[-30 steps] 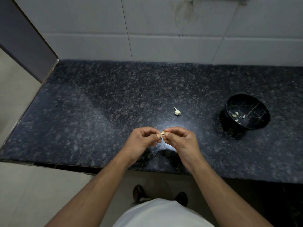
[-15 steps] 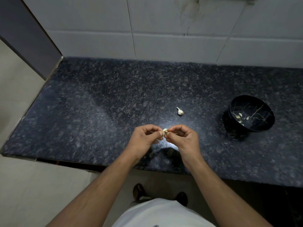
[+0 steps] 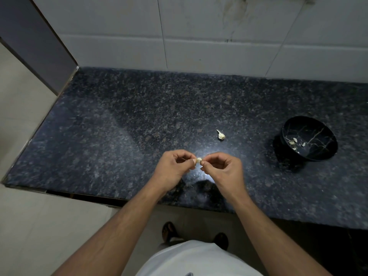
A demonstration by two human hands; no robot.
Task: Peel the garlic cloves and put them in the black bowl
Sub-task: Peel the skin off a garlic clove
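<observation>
A small pale garlic clove (image 3: 199,160) is pinched between the fingertips of my left hand (image 3: 172,169) and my right hand (image 3: 222,170), held just above the near part of the dark granite counter (image 3: 123,132). Another garlic piece (image 3: 221,134), with a short stalk, lies on the counter a little beyond my hands. The black bowl (image 3: 316,154) with thin gold veins stands at the right, tilted toward me, with several pale cloves (image 3: 292,142) inside.
A white tiled wall (image 3: 199,36) runs behind the counter. The counter's left end meets a dark panel (image 3: 29,42). Pale floor lies to the left and below the front edge, where my feet (image 3: 169,231) show.
Both hands stay closed on the clove with only small finger movements. The camera has shifted slightly, so the counter and bowl sit a little differently in view.
</observation>
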